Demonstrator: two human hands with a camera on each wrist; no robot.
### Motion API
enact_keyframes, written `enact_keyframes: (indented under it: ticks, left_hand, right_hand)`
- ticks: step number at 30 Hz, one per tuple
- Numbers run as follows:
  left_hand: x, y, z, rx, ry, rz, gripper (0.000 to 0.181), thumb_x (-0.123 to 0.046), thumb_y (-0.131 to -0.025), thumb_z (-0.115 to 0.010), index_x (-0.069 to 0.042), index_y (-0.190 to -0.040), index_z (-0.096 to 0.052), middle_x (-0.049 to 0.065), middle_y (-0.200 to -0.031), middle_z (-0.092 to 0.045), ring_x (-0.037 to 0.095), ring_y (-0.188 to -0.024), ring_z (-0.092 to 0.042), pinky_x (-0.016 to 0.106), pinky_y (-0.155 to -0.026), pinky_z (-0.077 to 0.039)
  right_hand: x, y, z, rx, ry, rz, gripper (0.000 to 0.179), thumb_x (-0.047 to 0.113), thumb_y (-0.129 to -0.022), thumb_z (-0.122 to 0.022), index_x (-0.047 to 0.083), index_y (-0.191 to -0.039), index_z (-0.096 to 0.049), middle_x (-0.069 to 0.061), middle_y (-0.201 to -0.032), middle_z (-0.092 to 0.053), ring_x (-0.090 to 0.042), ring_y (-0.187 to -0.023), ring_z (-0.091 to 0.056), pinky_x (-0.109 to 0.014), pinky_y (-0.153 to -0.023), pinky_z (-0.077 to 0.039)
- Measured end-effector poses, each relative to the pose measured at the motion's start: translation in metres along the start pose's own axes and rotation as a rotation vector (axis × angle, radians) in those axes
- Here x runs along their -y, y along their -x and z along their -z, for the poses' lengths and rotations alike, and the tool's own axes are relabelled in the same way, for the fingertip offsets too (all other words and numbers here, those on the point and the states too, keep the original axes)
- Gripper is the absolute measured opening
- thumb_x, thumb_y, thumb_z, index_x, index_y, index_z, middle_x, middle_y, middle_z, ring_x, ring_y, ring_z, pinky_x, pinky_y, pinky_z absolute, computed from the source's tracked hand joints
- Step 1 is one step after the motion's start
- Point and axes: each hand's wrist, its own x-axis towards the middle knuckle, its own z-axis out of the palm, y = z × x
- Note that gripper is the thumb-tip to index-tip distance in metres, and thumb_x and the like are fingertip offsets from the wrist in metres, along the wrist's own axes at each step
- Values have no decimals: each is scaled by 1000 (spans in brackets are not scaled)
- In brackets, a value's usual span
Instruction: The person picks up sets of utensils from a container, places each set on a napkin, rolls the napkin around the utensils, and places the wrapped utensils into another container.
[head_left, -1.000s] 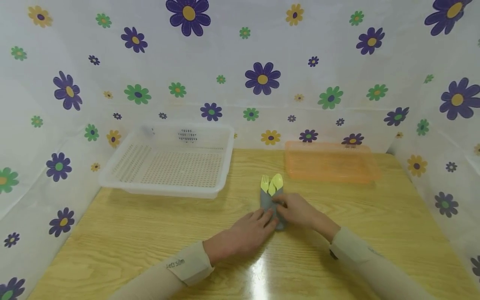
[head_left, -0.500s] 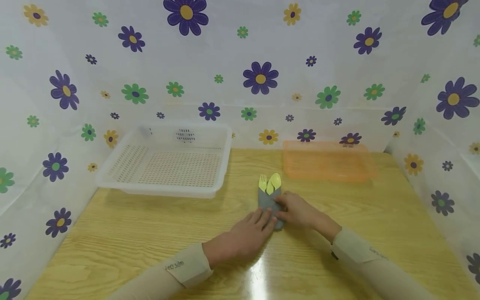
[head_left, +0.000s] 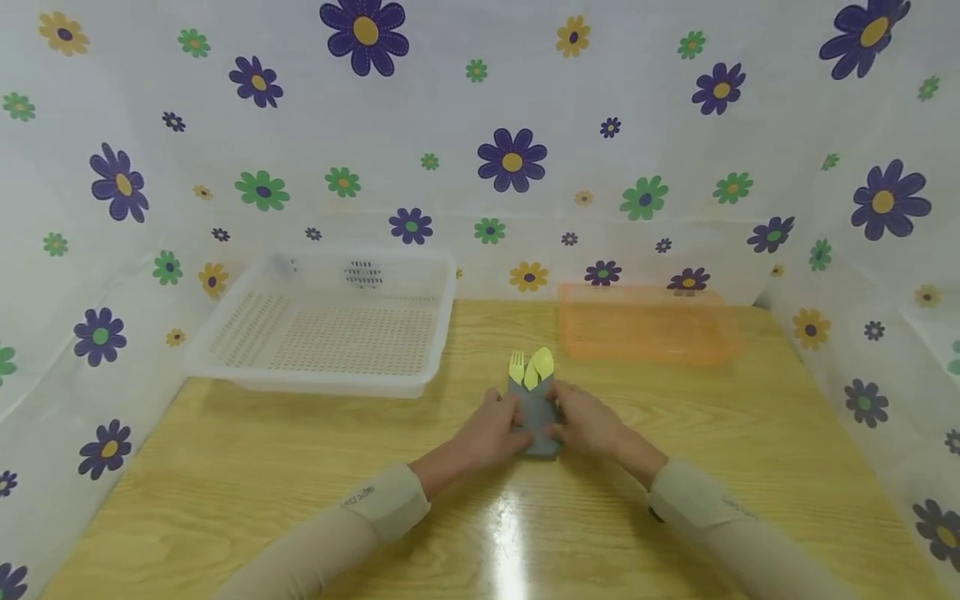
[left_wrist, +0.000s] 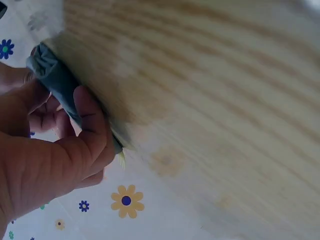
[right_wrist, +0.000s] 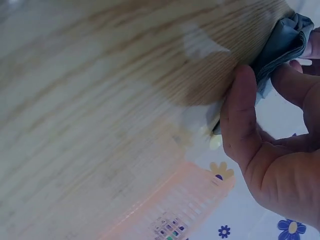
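A grey cloth napkin (head_left: 536,423) is folded into a narrow pouch on the table. From its far end stick out a yellow fork (head_left: 517,365), a yellow spoon (head_left: 544,361) and a third yellow piece (head_left: 532,374), partly covered, between them. My left hand (head_left: 483,433) grips the pouch's left edge, thumb on the near part. On the opposite edge, my right hand (head_left: 592,422) holds it between thumb and fingers. Both wrist views show the rolled napkin (left_wrist: 61,85) from its near end, where layered folds of the napkin (right_wrist: 281,46) are visible. The utensils' handles are hidden inside.
A white perforated basket (head_left: 427,387) stands at the back left of the wooden table (head_left: 300,450). An orange basket (head_left: 645,358) sits at the back right. A flower-printed sheet (head_left: 420,100) encloses the back and sides.
My left hand has shifted from lying flat over the napkin to gripping its left edge. My right hand still holds the right edge. The view has turned slightly to the right.
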Motion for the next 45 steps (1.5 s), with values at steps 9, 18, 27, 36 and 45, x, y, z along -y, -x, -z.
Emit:
enact_keyframes:
  ticks: [9,18,27,36,45]
  left_hand:
    - [-2,-9,9,12,209,215,59,-15,-76,-83,4,-116,-43,19,-106,-58,25,-94,-57,38,-82,-50]
    - [1,-26,23,223,61,196,33,-26,-78,-82,-9,-65,-56,-5,-56,-42,8,-52,-35,23,-47,-27]
    - [1,-20,17,194,163,185,23,-15,-76,-82,-6,-62,-66,-8,-49,-45,7,-48,-35,21,-45,-27]
    - [-4,-7,7,35,259,220,35,-10,-75,-84,3,-94,-58,7,-88,-61,15,-75,-55,25,-62,-46]
    - [-1,-5,5,42,359,228,63,-10,-77,-82,10,-124,-46,21,-113,-62,27,-101,-62,37,-84,-53]
  right_hand:
    - [-2,-4,4,94,-187,-147,28,12,-89,-73,-9,-100,-60,-9,-82,-62,-14,-66,-51,-25,-57,-43]
    - [-13,-12,12,235,-416,-259,28,11,-83,-73,10,-63,-52,2,-49,-48,-8,-40,-48,-23,-40,-46]
    - [-13,-11,6,203,-468,-208,21,10,-78,-71,7,-71,-52,1,-58,-48,-8,-44,-44,-22,-42,-40]
    - [-11,-7,2,127,-414,-112,22,9,-77,-73,3,-82,-52,-2,-73,-50,-12,-61,-44,-25,-53,-38]
    - [-4,-1,-1,34,-455,-82,27,3,-75,-74,2,-87,-50,-2,-76,-50,-15,-70,-45,-28,-61,-38]
